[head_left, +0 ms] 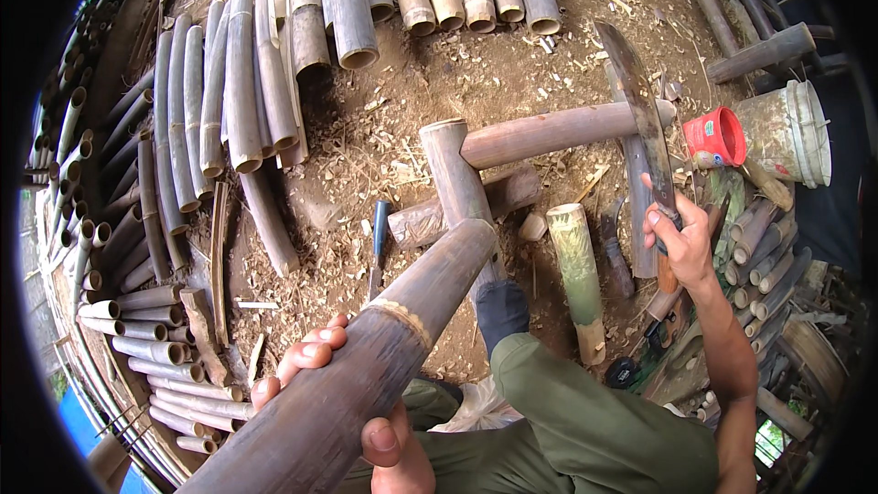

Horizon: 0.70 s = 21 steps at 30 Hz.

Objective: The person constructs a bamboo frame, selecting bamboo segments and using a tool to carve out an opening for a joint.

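Note:
My left hand (pixel 400 457) is wrapped round a thick, dark bamboo pole (pixel 361 380), which slants from the lower left up to the middle. The pole's far end overlaps a short wooden post (pixel 453 169) in the view; I cannot tell whether they touch. In my raised right hand (pixel 684 242) is a machete (pixel 643 96), its long, stained blade pointing up and slightly left. The blade is apart from the bamboo and crosses in front of a round crosspiece (pixel 558 135) that meets the post. A dark sock (pixel 503 313) covers my foot beside the post.
Bamboo lengths (pixel 242 82) lie in rows at left and far side, with stacks (pixel 165 348) at lower left. A blue-handled tool (pixel 380 229) stands near the post. Rightward are a green bamboo piece (pixel 574 265), a red container (pixel 713 139) and a bucket (pixel 777 128). Chips litter the dirt.

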Tool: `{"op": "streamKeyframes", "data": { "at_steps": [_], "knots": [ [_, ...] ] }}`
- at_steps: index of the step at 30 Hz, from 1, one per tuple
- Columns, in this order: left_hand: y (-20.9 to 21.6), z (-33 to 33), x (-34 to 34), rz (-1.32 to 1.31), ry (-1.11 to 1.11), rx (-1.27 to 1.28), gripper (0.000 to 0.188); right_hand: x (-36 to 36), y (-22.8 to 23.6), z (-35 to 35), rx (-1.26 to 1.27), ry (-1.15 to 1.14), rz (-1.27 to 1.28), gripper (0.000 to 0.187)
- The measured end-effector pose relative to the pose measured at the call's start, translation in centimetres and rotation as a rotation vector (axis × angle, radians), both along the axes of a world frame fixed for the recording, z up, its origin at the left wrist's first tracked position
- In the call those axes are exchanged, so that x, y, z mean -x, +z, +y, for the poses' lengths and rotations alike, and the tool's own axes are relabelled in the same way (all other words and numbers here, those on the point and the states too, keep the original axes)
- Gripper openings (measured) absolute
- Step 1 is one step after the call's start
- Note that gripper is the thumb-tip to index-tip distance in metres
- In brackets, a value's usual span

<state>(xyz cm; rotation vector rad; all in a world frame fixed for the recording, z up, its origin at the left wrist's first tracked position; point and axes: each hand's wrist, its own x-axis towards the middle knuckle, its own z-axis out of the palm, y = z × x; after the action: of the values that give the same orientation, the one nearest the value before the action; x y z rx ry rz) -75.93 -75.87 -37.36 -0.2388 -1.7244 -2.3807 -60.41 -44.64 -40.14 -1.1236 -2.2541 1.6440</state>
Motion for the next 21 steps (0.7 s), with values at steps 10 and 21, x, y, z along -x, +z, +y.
{"op": "streamKeyframes", "data": {
  "at_steps": [10,21],
  "knots": [
    [-1.3,-0.4,0.4,0.095,0.049,0.133,0.087,-1.3,-1.0,2.0,-0.146,0.286,-0.044,0.031],
    [1.1,-0.3,-1.1,-0.006,-0.071,0.209,0.089,1.1,-6.3,0.4,-0.974,1.186,-0.115,0.024]
  ]
}}
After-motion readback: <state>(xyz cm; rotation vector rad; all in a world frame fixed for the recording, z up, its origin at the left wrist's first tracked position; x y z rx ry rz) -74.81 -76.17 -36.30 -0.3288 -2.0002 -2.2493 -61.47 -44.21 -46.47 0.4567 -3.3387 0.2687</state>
